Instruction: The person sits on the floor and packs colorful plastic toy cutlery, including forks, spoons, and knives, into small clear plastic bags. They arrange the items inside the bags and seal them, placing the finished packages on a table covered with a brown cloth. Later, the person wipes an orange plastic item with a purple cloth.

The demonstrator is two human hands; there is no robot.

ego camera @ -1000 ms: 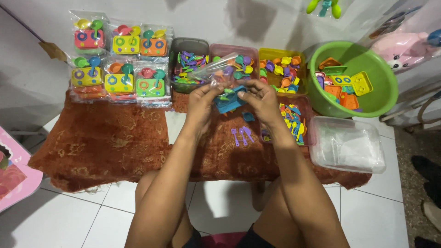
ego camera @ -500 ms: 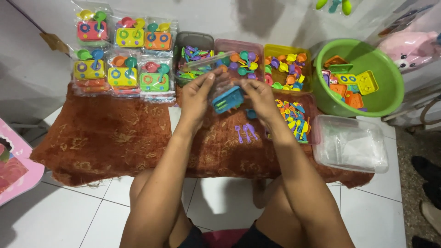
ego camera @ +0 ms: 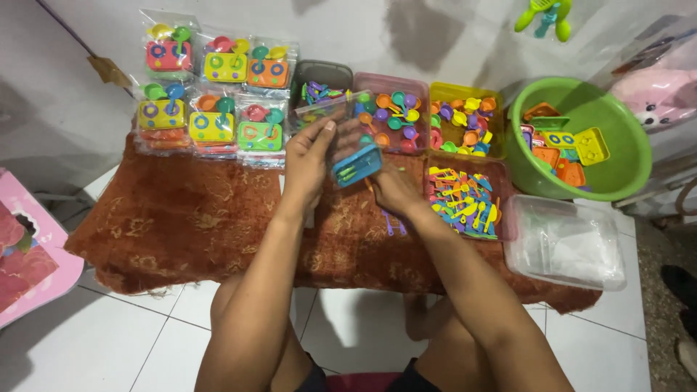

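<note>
We hold a blue toy tray (ego camera: 356, 165) between our left hand (ego camera: 308, 158) and right hand (ego camera: 392, 187), its long axis tilting up to the right. Just beyond the grip, a pink tub (ego camera: 396, 82) holds small spoons; right of it, a green basin (ego camera: 626, 156) holds orange and yellow trays. Bagged toy sets (ego camera: 210, 98) lie to the left.
</note>
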